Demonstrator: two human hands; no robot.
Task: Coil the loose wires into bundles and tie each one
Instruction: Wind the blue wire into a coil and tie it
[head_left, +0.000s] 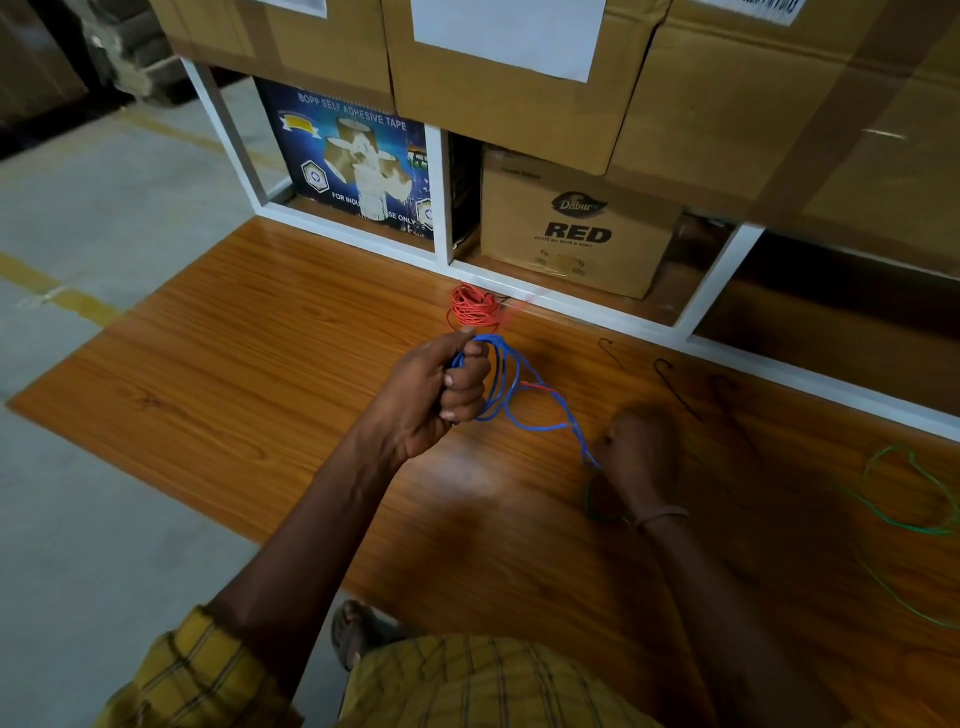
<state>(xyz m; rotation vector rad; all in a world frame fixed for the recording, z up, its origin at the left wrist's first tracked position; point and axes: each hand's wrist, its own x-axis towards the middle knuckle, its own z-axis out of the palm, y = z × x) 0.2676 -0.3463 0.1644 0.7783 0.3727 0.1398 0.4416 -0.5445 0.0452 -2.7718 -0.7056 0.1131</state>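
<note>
My left hand (441, 389) grips a coil of blue wire (506, 384) above the wooden board (260, 374). The wire's loose end runs down and right to my right hand (636, 457), which is blurred and pinches the strand low over the board. A coiled red wire bundle (472, 309) lies on the board just beyond my left hand, near the white shelf frame (571, 306). A loose green wire (914, 499) sprawls at the right, and a part of it shows under my right wrist.
Several black ties (675, 387) lie on the board near the shelf. Cardboard boxes (576, 228) and a blue tape carton (358, 166) fill the shelf behind. Grey concrete floor (104, 467) lies left of the board. My sandalled foot (358, 631) rests at the board's near edge.
</note>
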